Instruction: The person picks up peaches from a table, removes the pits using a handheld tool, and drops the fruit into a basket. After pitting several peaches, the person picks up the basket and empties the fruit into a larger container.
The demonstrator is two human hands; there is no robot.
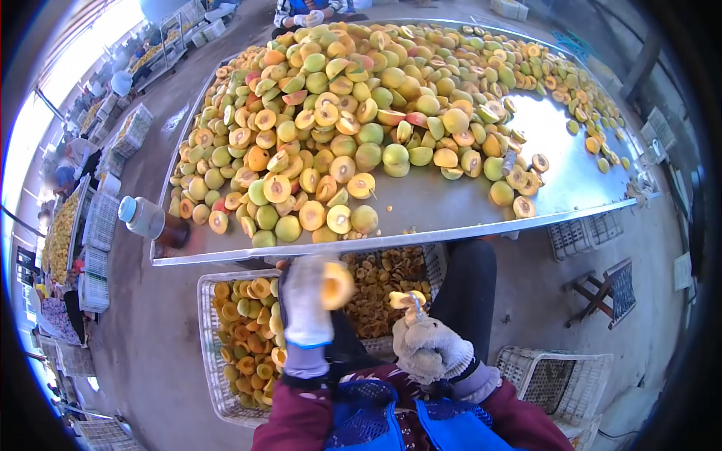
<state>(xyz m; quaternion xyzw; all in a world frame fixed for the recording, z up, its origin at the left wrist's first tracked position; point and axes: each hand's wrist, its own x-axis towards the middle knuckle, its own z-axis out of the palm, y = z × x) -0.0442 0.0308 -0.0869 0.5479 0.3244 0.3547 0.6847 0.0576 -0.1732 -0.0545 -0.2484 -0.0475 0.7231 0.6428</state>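
Observation:
My left hand point(307, 304), in a white glove and smeared by motion, holds a peach half point(337, 286) just below the table's near edge. My right hand point(432, 349), in a greyish glove, is closed around a thin metal pitting tool point(418, 302). At the tool's tip sits a small yellowish fruit piece point(404, 300). Left of my legs stands a white crate point(208, 357) of peach halves. Between my knees, partly under the table, brown cut pieces point(380, 282) fill another container.
A metal table point(429, 207) bears a large heap of halved peaches point(316, 120). A jar with a blue lid point(150, 219) is at its left corner. To the right are a folding stool point(609, 293) and a white crate point(560, 376). Another person point(308, 15) sits across the table.

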